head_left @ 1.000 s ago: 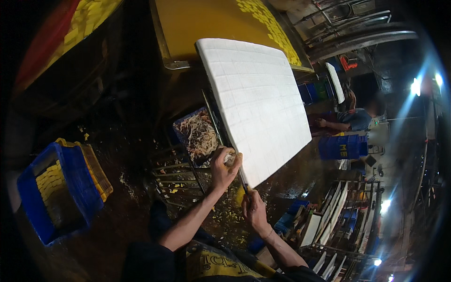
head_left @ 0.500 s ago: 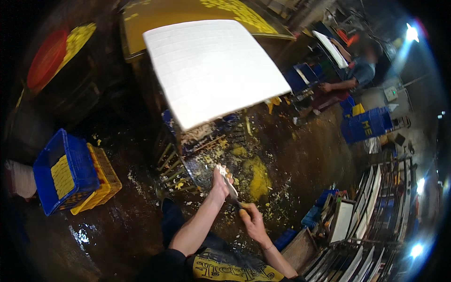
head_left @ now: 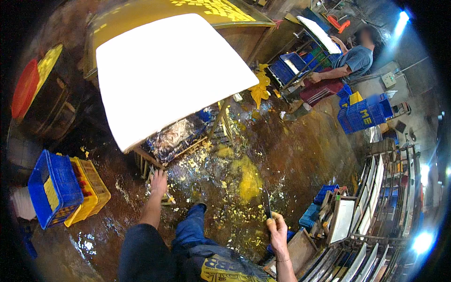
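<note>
My right hand [head_left: 277, 230] grips a knife [head_left: 268, 207] by its handle, the thin blade pointing up and away from me. Down to the left, my left hand [head_left: 159, 182] reaches out with fingers stretched, next to the slatted wooden stand [head_left: 142, 162]. No object shows in that hand. Above it lies a large white slab [head_left: 174, 75], so bright that its surface detail is lost. Under the slab's near edge sits a bin of pale scraps [head_left: 181, 134].
Blue crate [head_left: 66, 188] and yellow crate [head_left: 96, 183] stand at left. Yellow and white scraps [head_left: 246, 178] litter the wet floor. A rack of boards [head_left: 369, 188] is at right. Another person [head_left: 354, 63] sits far right near blue crates [head_left: 359, 117]. Behind the slab is a yellow-topped table [head_left: 239, 19].
My left hand has left the knife blade and moved left toward the stand. My right hand has shifted right and lower, still holding the knife. The view has turned, and my leg now shows.
</note>
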### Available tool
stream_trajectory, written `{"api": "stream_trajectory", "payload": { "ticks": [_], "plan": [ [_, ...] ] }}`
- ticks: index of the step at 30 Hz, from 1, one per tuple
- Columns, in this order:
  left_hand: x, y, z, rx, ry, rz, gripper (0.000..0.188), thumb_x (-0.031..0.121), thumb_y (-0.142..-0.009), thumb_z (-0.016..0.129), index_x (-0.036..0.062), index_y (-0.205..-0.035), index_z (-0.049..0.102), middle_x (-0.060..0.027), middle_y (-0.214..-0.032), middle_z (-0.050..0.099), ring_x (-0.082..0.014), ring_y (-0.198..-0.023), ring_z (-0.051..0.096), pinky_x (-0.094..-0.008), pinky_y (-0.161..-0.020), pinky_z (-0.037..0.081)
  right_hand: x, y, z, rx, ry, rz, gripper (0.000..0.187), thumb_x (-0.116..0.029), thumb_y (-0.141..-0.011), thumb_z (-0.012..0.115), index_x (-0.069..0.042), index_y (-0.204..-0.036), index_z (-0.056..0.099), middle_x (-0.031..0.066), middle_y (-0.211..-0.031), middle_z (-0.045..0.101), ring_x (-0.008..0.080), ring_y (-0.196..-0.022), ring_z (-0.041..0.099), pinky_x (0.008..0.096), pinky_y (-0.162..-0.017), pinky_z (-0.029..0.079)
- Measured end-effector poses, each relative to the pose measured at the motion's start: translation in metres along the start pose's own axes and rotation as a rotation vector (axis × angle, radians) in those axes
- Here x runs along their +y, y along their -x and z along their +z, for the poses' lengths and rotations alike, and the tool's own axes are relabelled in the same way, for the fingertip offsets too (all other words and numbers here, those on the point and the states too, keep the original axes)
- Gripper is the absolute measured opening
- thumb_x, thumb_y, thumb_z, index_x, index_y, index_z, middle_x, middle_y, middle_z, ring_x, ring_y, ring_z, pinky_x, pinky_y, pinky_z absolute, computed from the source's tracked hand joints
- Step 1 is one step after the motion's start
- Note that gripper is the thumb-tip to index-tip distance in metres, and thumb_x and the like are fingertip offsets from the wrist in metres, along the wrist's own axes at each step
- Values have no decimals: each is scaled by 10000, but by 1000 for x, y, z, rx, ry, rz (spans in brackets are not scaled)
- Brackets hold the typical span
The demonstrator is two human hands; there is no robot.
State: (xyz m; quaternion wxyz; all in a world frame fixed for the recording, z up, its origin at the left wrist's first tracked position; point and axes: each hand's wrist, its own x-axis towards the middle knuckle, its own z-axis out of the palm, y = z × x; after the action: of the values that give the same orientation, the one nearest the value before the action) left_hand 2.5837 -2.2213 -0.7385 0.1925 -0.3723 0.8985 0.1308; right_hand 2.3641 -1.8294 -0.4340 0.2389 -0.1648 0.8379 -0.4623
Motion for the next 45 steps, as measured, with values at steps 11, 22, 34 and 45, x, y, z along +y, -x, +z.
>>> {"api": "stream_trajectory", "payload": {
  "ticks": [11,22,34,45],
  "plan": [
    [-67,29,42,-133,-238,298,341,164,-909,551,191,-1235,646,-57,-1363,554,-223,-1392,358,-480,-1203,166,-21,-161,25,-461,360,-146,234,-115,-887,597,14,-1080,625,192,-662,558,212,-573,476,371,-585,444],
    [80,123,-332,380,646,175,281,-24,-727,649,-4,-1007,655,-120,-933,647,-287,-892,570,-366,-802,466,16,-288,54,-959,-113,-350,507,-211,-897,675,-53,-1353,522,193,-1272,580,248,-1042,576,382,-889,493],
    [119,212,-453,1725,595,-434,534,106,-931,646,10,-1406,422,-132,-1403,496,-236,-1285,470,-353,-1090,347,-199,-365,-35,-566,-185,-665,274,-252,-925,668,18,-891,636,106,-709,651,137,-631,591,312,-590,473],
    [60,108,-365,943,1832,-419,289,297,-988,571,13,-1038,551,-96,-829,644,-132,-464,592,-232,-349,478,-314,-435,0,-985,-212,-93,300,-248,-1009,520,28,-1121,560,132,-929,678,187,-751,679,298,-551,570]
  ]
}}
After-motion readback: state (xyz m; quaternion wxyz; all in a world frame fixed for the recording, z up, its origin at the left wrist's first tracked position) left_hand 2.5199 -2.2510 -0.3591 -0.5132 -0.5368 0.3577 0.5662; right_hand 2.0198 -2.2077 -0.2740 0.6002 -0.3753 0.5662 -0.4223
